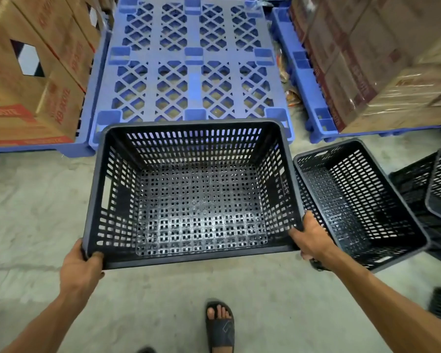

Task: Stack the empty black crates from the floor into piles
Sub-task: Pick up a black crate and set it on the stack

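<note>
While you stand on the concrete, your left hand [80,270] and right hand [312,239] each grip a near corner of the empty crate [194,194], fingers curled over its rim, before the blue pallet [191,59]; a second crate [357,202] sits just beside it.

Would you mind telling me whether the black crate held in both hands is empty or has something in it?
Empty: the held crate shows only its bare perforated floor, with nothing inside.
</note>
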Available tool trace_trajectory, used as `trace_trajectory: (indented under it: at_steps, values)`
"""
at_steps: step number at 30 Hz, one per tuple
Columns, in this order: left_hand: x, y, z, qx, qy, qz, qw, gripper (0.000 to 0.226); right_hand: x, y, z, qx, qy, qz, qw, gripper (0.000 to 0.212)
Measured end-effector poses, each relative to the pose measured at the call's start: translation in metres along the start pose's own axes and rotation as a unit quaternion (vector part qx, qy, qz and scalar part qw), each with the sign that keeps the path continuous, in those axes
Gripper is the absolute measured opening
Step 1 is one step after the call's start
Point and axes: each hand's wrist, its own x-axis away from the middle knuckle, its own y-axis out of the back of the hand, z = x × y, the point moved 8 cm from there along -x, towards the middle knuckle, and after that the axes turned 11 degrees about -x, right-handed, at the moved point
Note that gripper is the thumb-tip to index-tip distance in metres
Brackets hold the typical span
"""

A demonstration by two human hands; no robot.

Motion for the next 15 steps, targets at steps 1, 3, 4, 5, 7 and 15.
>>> trace_trajectory:
  at_steps: [1,3,4,5,7,15]
  values:
    - [-0.002,0.0,-0.001,-0.013,0.006,0.011,1.0,0.032,-0.001,0.0,0.001,-0.01,-0.01,0.01,1.0,0.017]
    - [-0.004,0.004,-0.003,-0.065,0.013,0.025,0.998,0.03,-0.002,0.002,0.006,-0.005,-0.015,0.025,1.0,0.017]
    - [-0.004,0.007,-0.007,-0.105,0.002,0.024,0.994,0.033,-0.003,0.005,0.011,0.017,0.0,0.025,1.0,0.02]
    - [-0.005,0.008,-0.011,-0.151,-0.021,0.02,0.988,0.04,-0.004,0.008,0.015,0.045,0.019,0.021,0.999,0.025]
    - [-0.005,0.006,-0.021,-0.199,-0.067,0.022,0.977,0.053,-0.005,0.012,0.021,0.071,0.045,0.003,0.996,0.032]
    - [-0.006,0.002,-0.022,-0.231,-0.065,0.05,0.97,0.035,0.0,0.007,0.016,0.053,0.05,-0.029,0.997,0.028]
